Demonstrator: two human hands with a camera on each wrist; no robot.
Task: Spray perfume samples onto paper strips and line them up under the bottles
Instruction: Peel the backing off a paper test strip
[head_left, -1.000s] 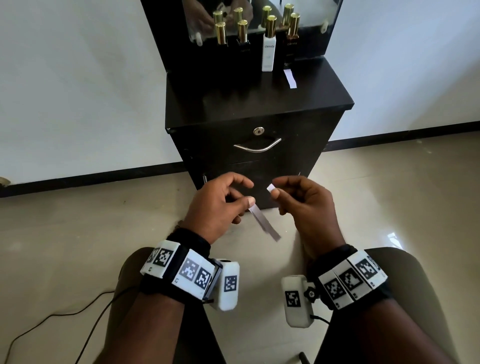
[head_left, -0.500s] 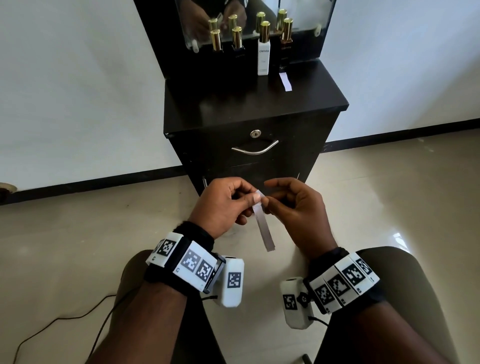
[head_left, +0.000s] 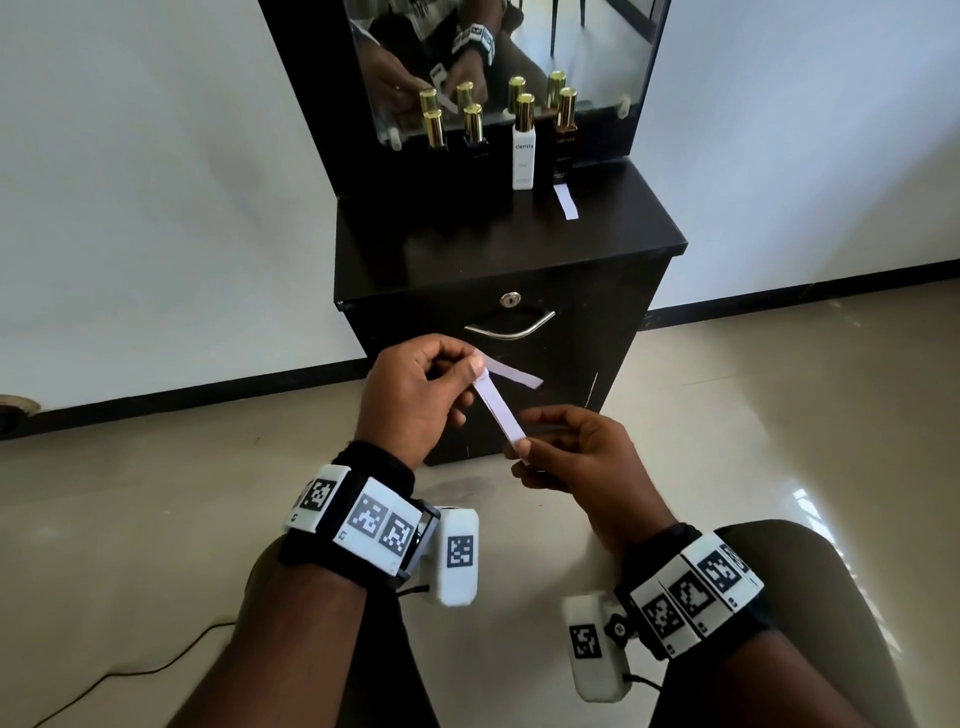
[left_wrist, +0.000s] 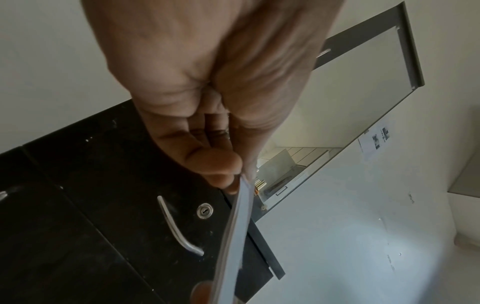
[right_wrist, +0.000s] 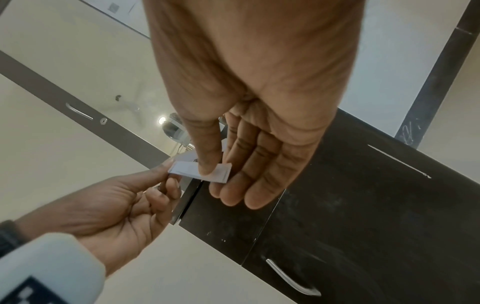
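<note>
Up on the dark cabinet's worktop (head_left: 467, 249), four gold-capped perfume bottles (head_left: 523, 143) stand in a row before the mirror (head_left: 509, 47), with one white strip (head_left: 566, 201) lying flat below the rightmost bottle. Nearer, the left hand (head_left: 415, 395) pinches the tops of two pale, narrow paper strips (head_left: 500, 410), splayed apart; the right hand (head_left: 576, 457) pinches the lower strip's free end between thumb and fingers (right_wrist: 207, 162).

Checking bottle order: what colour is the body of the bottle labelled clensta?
White, with a gold cap; the clensta bottle shows best in the head view.
</note>
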